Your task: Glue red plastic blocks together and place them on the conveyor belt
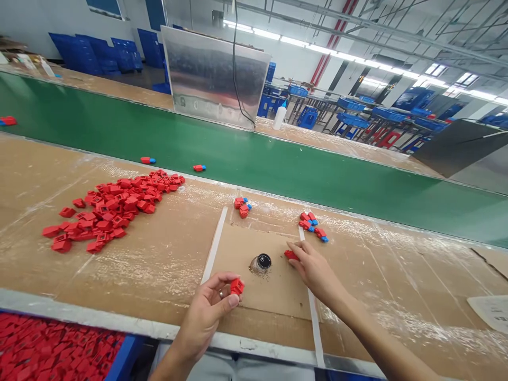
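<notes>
My left hand (210, 309) pinches a small red plastic part (237, 287) near the front edge of the cardboard-covered bench (166, 254). My right hand (315, 270) reaches forward, its fingertips closed on another red part (291, 255) lying on the cardboard. Between the hands sits a small round metal fixture with a dark top (261, 263). Beyond it lie two little groups of red-and-blue assembled pieces (242, 207) (313, 225).
A big heap of loose red parts (113, 209) lies at the left. A green conveyor belt (278, 159) runs behind the bench, carrying a few red-and-blue pieces (147, 160). A blue bin of red parts (55, 349) sits below left. A metal panel (214, 84) stands beyond the belt.
</notes>
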### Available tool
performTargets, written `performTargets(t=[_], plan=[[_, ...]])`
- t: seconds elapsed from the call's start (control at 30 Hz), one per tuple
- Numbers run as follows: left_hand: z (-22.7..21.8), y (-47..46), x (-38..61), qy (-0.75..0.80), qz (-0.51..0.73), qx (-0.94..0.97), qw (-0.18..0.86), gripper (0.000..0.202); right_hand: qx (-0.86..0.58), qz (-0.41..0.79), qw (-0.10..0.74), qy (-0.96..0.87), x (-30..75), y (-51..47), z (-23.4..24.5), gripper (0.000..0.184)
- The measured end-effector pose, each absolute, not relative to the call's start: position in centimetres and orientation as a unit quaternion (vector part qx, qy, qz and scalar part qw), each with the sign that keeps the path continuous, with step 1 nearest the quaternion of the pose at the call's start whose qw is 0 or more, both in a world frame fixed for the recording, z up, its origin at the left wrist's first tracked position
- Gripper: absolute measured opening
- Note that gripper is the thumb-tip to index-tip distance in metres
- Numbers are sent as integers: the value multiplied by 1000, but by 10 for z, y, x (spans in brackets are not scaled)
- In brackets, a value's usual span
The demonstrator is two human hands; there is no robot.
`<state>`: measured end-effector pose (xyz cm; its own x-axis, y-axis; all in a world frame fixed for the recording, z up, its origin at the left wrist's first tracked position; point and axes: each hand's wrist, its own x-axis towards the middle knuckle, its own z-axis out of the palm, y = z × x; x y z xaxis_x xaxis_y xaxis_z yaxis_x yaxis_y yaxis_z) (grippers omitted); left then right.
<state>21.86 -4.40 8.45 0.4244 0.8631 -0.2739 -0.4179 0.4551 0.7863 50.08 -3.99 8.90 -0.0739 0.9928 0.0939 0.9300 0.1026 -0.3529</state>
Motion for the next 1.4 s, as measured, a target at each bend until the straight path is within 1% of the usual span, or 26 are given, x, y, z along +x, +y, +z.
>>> performTargets(t=[0.23, 0.43, 0.57, 0.67, 0.73, 0.83, 0.97, 1.13, 1.4], plan=[[74, -47, 223, 325, 410, 311, 793, 30, -692, 185, 240, -655, 513, -45, 88, 29], [70, -47, 219, 316, 404, 327, 794, 28, -677, 313, 297, -597, 523, -42, 96, 37], [71, -46, 219, 317, 397, 337, 793, 25, -670, 342, 316, -577, 521, -48, 106, 42], [72, -46, 219, 319, 389, 336, 797, 23, -665, 318, 338, -586, 510, -56, 116, 42], [72, -47, 219, 317, 386, 334, 799, 24, -656, 263, 339, -621, 500, -59, 123, 34], [69, -47, 220, 311, 386, 335, 801, 25, -618, 162, 308, -705, 485, -60, 133, 20], [68, -48, 221, 307, 385, 341, 800, 25, -559, 94, 279, -775, 471, -58, 139, 18], [70, -48, 221, 309, 382, 346, 799, 26, -540, 74, 264, -796, 465, -56, 136, 18], [70, -50, 219, 302, 378, 351, 801, 27, -544, 85, 245, -798, 460, -54, 134, 21]])
